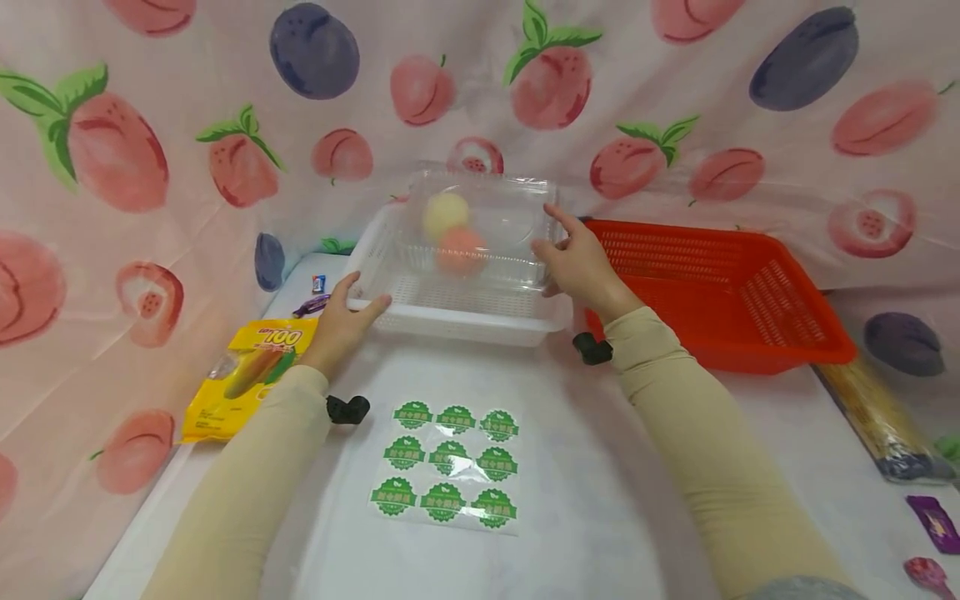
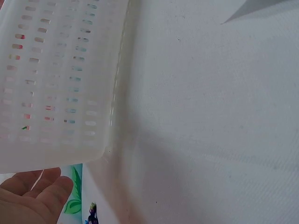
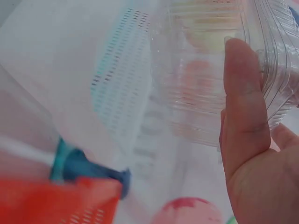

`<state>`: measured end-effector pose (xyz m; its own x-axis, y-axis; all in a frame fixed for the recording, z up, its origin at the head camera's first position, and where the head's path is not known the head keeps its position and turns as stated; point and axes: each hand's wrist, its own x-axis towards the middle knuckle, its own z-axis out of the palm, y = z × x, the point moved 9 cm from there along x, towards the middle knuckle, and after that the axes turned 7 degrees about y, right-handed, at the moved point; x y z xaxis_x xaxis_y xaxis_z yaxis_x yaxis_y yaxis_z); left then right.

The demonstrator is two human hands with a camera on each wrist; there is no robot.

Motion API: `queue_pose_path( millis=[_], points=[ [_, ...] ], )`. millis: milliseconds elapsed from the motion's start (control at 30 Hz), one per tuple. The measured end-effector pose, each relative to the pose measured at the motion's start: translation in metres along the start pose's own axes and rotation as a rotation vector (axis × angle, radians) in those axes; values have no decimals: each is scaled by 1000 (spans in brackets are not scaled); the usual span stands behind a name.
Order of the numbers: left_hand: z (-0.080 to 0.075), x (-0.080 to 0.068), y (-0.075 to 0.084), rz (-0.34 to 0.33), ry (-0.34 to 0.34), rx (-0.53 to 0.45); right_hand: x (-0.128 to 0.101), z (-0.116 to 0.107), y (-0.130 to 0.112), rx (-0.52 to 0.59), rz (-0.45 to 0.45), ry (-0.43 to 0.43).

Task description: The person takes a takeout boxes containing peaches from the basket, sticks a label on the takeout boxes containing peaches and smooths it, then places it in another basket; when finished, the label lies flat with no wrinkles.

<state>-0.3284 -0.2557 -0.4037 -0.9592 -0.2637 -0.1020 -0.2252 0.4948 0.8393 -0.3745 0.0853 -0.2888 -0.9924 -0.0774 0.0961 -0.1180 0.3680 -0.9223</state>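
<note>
My right hand (image 1: 581, 262) grips the right end of a clear plastic fruit box (image 1: 510, 225), thumb on one side and fingers on the other, as the right wrist view also shows. Through its clear plastic a pale yellow ball-like fruit (image 1: 446, 215) and an orange one (image 1: 461, 250) show; I cannot tell whether they lie inside it. The box is over a white plastic basket (image 1: 465, 321) with slotted walls. At the basket's front left corner my left hand (image 1: 341, 325) holds the rim, fingers along the left side and thumb towards the front.
A red basket (image 1: 787, 358) stands right of the white one. In front lies a sheet of green round stickers (image 1: 450, 462). A yellow snack bag (image 1: 247, 375) and small wrapped sweets (image 1: 311, 305) lie left; a long clear packet (image 1: 881, 425) and a purple-wrapped sweet (image 1: 933, 523) lie right.
</note>
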Motion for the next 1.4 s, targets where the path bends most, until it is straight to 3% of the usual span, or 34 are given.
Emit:
queue_pose_path(
  millis=[433,767,1200,1400],
  points=[
    [-1,-1,3,8,-13,-11,-56,-67,-15,-112,-83,62],
    [2,-5,0,-31,-24,7,-116,-116,9,-257,-86,112],
    [2,-7,0,-20,-23,17,-176,-132,53,-253,-61,54],
    [2,-5,0,-16,-17,24,-196,-135,68,-170,-96,34]
  ],
)
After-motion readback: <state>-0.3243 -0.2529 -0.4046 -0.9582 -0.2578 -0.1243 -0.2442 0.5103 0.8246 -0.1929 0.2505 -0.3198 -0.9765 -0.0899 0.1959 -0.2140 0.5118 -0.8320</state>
